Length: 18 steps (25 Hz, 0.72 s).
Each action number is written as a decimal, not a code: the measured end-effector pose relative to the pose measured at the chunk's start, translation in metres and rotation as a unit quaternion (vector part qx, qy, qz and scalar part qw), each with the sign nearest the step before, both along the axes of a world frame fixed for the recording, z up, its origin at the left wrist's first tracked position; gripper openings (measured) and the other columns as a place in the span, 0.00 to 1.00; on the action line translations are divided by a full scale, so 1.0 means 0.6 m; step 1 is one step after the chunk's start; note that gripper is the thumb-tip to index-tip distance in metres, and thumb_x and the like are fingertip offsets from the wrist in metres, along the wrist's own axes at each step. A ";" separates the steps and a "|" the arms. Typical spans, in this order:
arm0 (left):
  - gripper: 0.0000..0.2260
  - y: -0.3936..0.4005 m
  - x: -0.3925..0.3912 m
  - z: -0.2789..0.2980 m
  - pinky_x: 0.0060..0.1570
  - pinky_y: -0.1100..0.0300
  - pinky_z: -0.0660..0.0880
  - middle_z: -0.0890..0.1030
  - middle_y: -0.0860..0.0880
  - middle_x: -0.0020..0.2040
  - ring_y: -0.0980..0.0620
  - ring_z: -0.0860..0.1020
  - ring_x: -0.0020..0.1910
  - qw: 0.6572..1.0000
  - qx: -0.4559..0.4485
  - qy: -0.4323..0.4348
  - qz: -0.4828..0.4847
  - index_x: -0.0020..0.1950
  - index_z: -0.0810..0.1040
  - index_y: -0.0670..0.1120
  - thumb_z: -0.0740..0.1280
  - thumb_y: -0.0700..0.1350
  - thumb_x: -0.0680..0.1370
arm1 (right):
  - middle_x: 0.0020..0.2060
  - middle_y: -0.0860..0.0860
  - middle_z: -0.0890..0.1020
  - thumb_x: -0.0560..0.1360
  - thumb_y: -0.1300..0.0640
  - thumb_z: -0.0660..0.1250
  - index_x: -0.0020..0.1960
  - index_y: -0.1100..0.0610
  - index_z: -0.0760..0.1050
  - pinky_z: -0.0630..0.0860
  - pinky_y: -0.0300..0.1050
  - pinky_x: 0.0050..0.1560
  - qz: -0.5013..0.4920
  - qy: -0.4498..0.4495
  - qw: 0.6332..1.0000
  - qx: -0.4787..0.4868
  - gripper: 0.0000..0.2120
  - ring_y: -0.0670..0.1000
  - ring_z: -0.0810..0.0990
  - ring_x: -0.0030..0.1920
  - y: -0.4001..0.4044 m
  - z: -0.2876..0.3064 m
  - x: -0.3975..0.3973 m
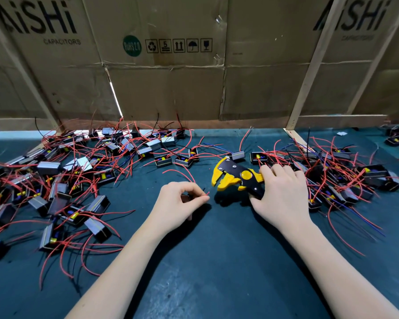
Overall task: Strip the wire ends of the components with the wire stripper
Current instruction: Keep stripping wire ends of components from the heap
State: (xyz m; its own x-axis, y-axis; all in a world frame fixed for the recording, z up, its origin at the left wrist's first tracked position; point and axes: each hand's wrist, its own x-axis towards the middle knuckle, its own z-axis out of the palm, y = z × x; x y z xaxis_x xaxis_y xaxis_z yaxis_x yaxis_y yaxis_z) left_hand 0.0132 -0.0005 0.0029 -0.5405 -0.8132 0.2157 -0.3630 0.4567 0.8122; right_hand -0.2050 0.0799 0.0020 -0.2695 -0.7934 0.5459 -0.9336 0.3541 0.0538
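Note:
My right hand (280, 194) grips the handles of a yellow and black wire stripper (236, 177), whose jaws gape toward the left just above the mat. My left hand (179, 203) pinches a red wire (189, 176) near its end, between thumb and forefinger, and a small black component is partly hidden inside the palm. The wire's tip sits a short way left of the stripper's jaws, apart from them. Another red wire arcs up behind my left fingers.
A large pile of black box components with red wires (62, 180) covers the left of the dark green mat (217, 261). A second pile (346, 178) lies right of my right hand. Cardboard sheets (171, 88) and wooden struts (309, 74) wall off the back.

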 end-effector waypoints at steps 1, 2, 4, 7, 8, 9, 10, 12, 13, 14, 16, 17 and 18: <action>0.06 0.000 -0.002 0.000 0.28 0.70 0.67 0.75 0.59 0.24 0.58 0.71 0.20 1.000 0.004 0.003 0.005 0.38 0.82 0.46 0.73 0.44 0.75 | 0.39 0.57 0.78 0.59 0.48 0.77 0.46 0.60 0.76 0.67 0.53 0.45 0.007 0.013 1.000 -0.003 0.23 0.60 0.76 0.43 -0.001 -0.001 0.003; 0.07 0.000 -0.003 0.000 0.28 0.70 0.67 0.75 0.59 0.24 0.58 0.71 0.20 1.000 0.009 0.006 0.008 0.37 0.81 0.47 0.73 0.44 0.75 | 0.39 0.57 0.77 0.59 0.48 0.77 0.46 0.60 0.76 0.67 0.53 0.44 0.011 0.025 1.000 -0.002 0.22 0.60 0.76 0.42 -0.002 -0.002 0.007; 0.07 0.001 -0.003 0.001 0.28 0.69 0.66 0.75 0.59 0.23 0.59 0.70 0.21 1.000 0.013 0.007 0.009 0.37 0.81 0.48 0.73 0.44 0.75 | 0.39 0.57 0.77 0.60 0.48 0.77 0.45 0.59 0.76 0.67 0.53 0.44 0.015 0.039 0.999 0.001 0.21 0.60 0.75 0.42 -0.004 -0.003 0.011; 0.08 0.001 -0.005 0.002 0.31 0.67 0.67 0.75 0.59 0.25 0.61 0.70 0.23 1.000 0.011 -0.003 0.012 0.35 0.81 0.49 0.74 0.44 0.74 | 0.39 0.57 0.77 0.59 0.48 0.77 0.45 0.59 0.76 0.67 0.52 0.44 0.021 0.045 0.999 -0.003 0.22 0.60 0.75 0.42 -0.005 -0.004 0.014; 0.08 0.001 -0.005 0.002 0.32 0.66 0.68 0.75 0.59 0.26 0.60 0.70 0.23 1.000 0.012 -0.006 0.015 0.35 0.80 0.50 0.74 0.44 0.74 | 0.39 0.56 0.77 0.59 0.48 0.77 0.45 0.59 0.76 0.67 0.52 0.44 0.024 0.045 0.999 -0.006 0.22 0.60 0.75 0.41 -0.005 -0.004 0.015; 0.09 0.000 -0.006 0.003 0.32 0.65 0.68 0.75 0.58 0.26 0.60 0.70 0.24 1.000 0.013 -0.008 0.018 0.35 0.80 0.50 0.74 0.44 0.74 | 0.38 0.56 0.77 0.59 0.47 0.77 0.44 0.59 0.76 0.67 0.52 0.43 0.028 0.045 0.999 -0.010 0.21 0.60 0.75 0.41 -0.006 -0.004 0.017; 0.09 0.000 -0.007 0.003 0.32 0.64 0.68 0.75 0.58 0.27 0.59 0.70 0.24 1.000 0.012 -0.011 0.020 0.34 0.79 0.50 0.74 0.44 0.74 | 0.38 0.56 0.77 0.60 0.47 0.76 0.44 0.59 0.76 0.67 0.52 0.43 0.030 0.044 0.999 -0.014 0.21 0.59 0.75 0.41 -0.006 -0.004 0.018; 0.10 0.000 -0.007 0.003 0.33 0.63 0.68 0.75 0.58 0.26 0.59 0.70 0.24 1.000 0.007 -0.015 0.021 0.34 0.79 0.50 0.74 0.44 0.74 | 0.37 0.55 0.78 0.60 0.46 0.76 0.43 0.59 0.76 0.67 0.52 0.43 0.031 0.040 0.999 -0.019 0.20 0.59 0.76 0.40 -0.006 -0.003 0.019; 0.10 0.000 -0.007 0.004 0.33 0.63 0.68 0.75 0.58 0.26 0.59 0.70 0.24 1.000 0.005 -0.015 0.019 0.34 0.78 0.50 0.74 0.44 0.74 | 0.36 0.55 0.78 0.61 0.46 0.76 0.42 0.59 0.76 0.66 0.51 0.42 0.031 0.038 0.999 -0.020 0.19 0.59 0.76 0.39 -0.005 -0.002 0.018; 0.10 0.001 -0.007 0.003 0.33 0.63 0.68 0.75 0.58 0.26 0.59 0.70 0.24 1.000 0.004 -0.014 0.018 0.34 0.78 0.50 0.74 0.44 0.74 | 0.35 0.54 0.78 0.61 0.47 0.76 0.40 0.59 0.76 0.67 0.51 0.42 0.033 0.038 0.999 -0.019 0.18 0.59 0.77 0.38 -0.005 -0.001 0.018; 0.10 0.000 -0.007 0.003 0.33 0.63 0.68 0.74 0.57 0.27 0.59 0.70 0.24 1.000 -0.001 -0.014 0.014 0.34 0.78 0.51 0.73 0.43 0.74 | 0.30 0.54 0.77 0.60 0.48 0.77 0.36 0.58 0.75 0.67 0.49 0.38 0.040 0.032 0.999 -0.010 0.17 0.58 0.77 0.33 -0.004 0.001 0.018; 0.10 -0.001 -0.006 0.002 0.33 0.64 0.68 0.74 0.56 0.28 0.59 0.70 0.24 1.000 -0.005 -0.016 0.011 0.34 0.77 0.51 0.73 0.43 0.74 | 0.28 0.54 0.77 0.58 0.49 0.78 0.33 0.58 0.74 0.66 0.47 0.35 0.040 0.024 0.999 -0.004 0.17 0.58 0.77 0.30 -0.004 0.002 0.019; 0.10 -0.002 -0.005 0.001 0.34 0.64 0.68 0.74 0.56 0.28 0.59 0.70 0.25 1.000 -0.011 -0.018 0.006 0.35 0.77 0.51 0.73 0.43 0.74 | 0.26 0.54 0.76 0.58 0.49 0.79 0.31 0.57 0.73 0.63 0.45 0.33 0.037 0.011 0.999 0.002 0.17 0.58 0.77 0.28 -0.004 0.002 0.020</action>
State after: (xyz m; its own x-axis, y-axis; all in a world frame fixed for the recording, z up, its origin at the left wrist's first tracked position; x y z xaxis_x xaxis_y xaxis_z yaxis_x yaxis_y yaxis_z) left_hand 0.0104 -0.0016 0.0032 -0.5387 -0.8149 0.2140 -0.3980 0.4700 0.7878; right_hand -0.1931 0.0776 0.0032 -0.1978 -0.8129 0.5478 -0.9558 0.2841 0.0764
